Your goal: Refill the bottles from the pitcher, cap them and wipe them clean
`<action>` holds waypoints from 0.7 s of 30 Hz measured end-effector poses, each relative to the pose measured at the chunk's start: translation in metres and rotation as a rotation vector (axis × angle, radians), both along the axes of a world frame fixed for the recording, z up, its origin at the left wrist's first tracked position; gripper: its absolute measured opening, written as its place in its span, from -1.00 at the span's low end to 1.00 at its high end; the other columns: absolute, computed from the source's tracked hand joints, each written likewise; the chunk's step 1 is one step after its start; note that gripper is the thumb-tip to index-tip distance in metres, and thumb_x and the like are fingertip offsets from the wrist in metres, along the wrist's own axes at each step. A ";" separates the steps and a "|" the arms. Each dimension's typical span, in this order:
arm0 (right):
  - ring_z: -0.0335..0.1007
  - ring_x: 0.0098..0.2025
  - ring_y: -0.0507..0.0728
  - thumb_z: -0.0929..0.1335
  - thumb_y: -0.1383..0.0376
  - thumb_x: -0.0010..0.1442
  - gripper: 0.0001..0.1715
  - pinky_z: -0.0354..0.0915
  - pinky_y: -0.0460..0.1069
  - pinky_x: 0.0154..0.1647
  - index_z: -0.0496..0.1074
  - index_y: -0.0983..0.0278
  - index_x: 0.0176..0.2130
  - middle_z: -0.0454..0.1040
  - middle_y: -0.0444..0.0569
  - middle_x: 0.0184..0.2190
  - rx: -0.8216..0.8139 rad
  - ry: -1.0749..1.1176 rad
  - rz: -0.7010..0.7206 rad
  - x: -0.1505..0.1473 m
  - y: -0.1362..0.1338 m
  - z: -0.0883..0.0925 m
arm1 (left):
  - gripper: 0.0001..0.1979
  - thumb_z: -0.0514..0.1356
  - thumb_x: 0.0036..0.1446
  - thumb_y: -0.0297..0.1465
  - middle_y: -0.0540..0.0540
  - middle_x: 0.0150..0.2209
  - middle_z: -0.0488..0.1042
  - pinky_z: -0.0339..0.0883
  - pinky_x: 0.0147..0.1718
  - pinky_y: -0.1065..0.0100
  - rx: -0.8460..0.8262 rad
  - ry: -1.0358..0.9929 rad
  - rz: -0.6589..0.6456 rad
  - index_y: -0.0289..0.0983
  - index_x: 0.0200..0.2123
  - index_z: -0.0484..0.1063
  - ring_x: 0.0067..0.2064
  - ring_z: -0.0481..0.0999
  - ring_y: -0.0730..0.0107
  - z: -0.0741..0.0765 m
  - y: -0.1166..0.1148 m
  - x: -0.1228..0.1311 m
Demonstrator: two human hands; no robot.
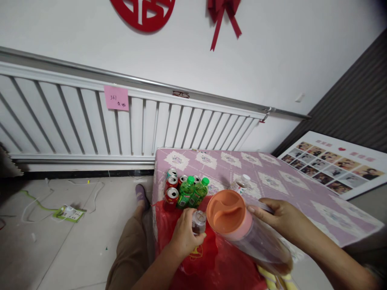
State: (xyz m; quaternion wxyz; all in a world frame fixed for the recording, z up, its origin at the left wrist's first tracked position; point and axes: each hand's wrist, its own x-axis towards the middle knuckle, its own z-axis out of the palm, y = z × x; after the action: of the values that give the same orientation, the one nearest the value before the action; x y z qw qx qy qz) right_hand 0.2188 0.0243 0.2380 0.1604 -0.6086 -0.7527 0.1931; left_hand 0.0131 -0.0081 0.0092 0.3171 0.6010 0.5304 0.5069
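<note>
My left hand is closed around a small clear bottle with dark liquid, held just above a red plastic bag. My right hand grips a large clear pitcher with an orange lid, tilted with its lid toward the small bottle. Both hover over the near left part of a table with a purple patterned cloth.
Several red cans and two green bottles stand at the table's left edge. A white-capped bottle stands behind the pitcher. A white radiator lines the wall. A power strip and cables lie on the floor. A photo board leans at the right.
</note>
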 end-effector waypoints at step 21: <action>0.24 -0.55 0.07 0.31 -0.22 0.00 -0.41 0.15 -0.06 -0.57 0.38 0.22 -0.60 0.32 -0.16 -0.65 -0.017 -0.016 -0.017 0.003 0.003 -0.005 | -0.33 0.34 -0.17 -0.53 -0.18 0.02 0.37 0.28 0.11 0.11 0.004 -0.004 -0.003 -0.24 0.06 0.23 0.08 0.39 0.08 -0.001 0.000 0.001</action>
State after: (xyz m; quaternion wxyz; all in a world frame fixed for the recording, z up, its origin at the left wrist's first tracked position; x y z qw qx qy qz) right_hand 0.2219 0.0269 0.2331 0.1510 -0.6179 -0.7471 0.1931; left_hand 0.0141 -0.0083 0.0081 0.3179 0.6014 0.5277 0.5087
